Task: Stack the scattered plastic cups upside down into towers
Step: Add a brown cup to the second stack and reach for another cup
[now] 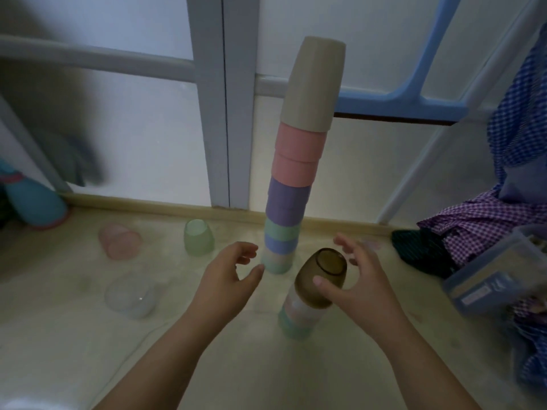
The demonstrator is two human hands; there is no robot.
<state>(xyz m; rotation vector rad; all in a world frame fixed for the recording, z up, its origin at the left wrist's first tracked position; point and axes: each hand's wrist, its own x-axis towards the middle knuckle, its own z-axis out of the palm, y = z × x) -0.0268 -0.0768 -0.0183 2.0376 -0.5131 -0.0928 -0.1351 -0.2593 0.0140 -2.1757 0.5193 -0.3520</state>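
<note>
A tall tower of upside-down cups [291, 184] rises from the floor, beige on top, then pink, purple, mint and blue ones. Nearer to me stands a short stack [296, 316] of pale cups with a brown translucent cup [321, 276] on top. My right hand [355, 288] curls around the brown cup, thumb on its side, fingers spread behind it. My left hand [228, 276] is open beside the tall tower's base, holding nothing. Loose cups lie to the left: a pink one [120, 241] on its side, a green one [197, 237] upside down, a clear one [131, 297].
A white door frame [220, 113] and a wall stand right behind the tower. Checked cloth [485, 223] and a plastic box [500, 270] crowd the right side. A teal cone-shaped object [32, 199] sits at the far left.
</note>
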